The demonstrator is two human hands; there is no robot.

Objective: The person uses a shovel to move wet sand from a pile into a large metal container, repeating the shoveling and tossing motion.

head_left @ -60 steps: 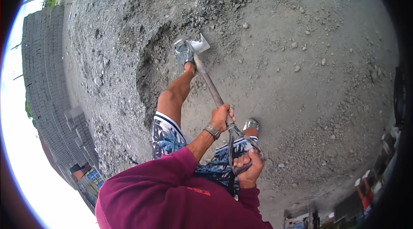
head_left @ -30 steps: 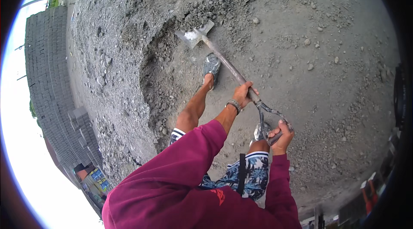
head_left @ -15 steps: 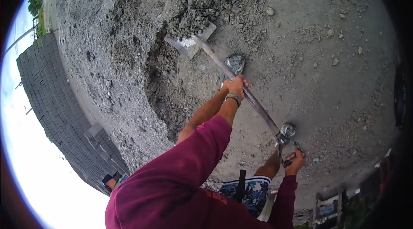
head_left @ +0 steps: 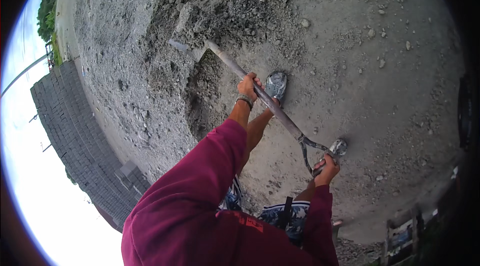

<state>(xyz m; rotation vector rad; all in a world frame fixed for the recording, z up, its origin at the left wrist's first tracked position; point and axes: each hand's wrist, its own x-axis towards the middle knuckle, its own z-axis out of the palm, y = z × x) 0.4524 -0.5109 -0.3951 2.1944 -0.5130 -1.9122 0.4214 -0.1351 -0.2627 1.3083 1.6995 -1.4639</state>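
Shovel [head_left: 240, 71] blade sits pushed into the edge of the grey gravel pile [head_left: 235, 1], its long shaft slanting down toward the person. Their left hand [head_left: 248, 86] is wrapped tight around the middle of the shaft, a band on the wrist. Their right hand [head_left: 326, 168] is clenched on the grip at the top end of the handle. One grey shoe [head_left: 276, 86] stands just beside the shaft, another shoe [head_left: 339, 146] close to the grip. Maroon sleeves [head_left: 200, 191] cover both arms. A grey block wall [head_left: 75, 131] runs along the left.
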